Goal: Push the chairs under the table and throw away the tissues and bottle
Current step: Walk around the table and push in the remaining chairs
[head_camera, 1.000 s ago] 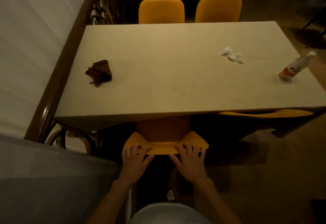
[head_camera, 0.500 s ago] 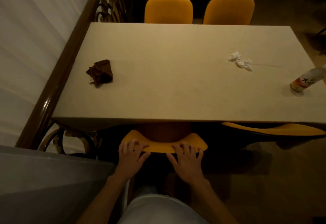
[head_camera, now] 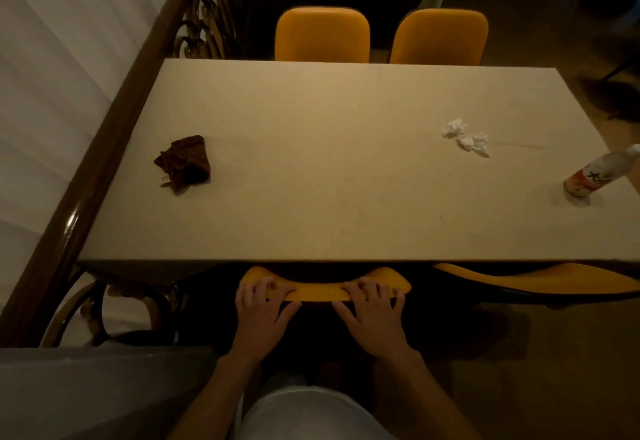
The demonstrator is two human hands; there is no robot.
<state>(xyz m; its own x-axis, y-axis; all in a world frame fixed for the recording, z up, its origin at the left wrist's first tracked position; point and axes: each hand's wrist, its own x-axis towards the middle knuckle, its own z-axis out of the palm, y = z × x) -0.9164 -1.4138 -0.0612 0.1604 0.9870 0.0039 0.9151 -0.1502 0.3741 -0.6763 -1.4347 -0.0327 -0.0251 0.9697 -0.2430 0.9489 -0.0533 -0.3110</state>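
Cloth (head_camera: 183, 162) left on table (head_camera: 311, 162); tissues (head_camera: 465, 137), bottle (head_camera: 599, 173) right.

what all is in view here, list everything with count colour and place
table: 1, beige, centre
chairs: 4, orange-yellow; two at the far side, two at the near edge, one being pushed in, one to its right
tissues: small crumpled cluster, white, table's right part
bottle: 1, clear with red-orange label, upright near the table's right edge
cloth: 1, dark brown, crumpled, table's left part
railing: 1, dark wood with ornate metalwork, along the table's left
left hand: fingers over the near chair's backrest
right hand: same backrest, to the right
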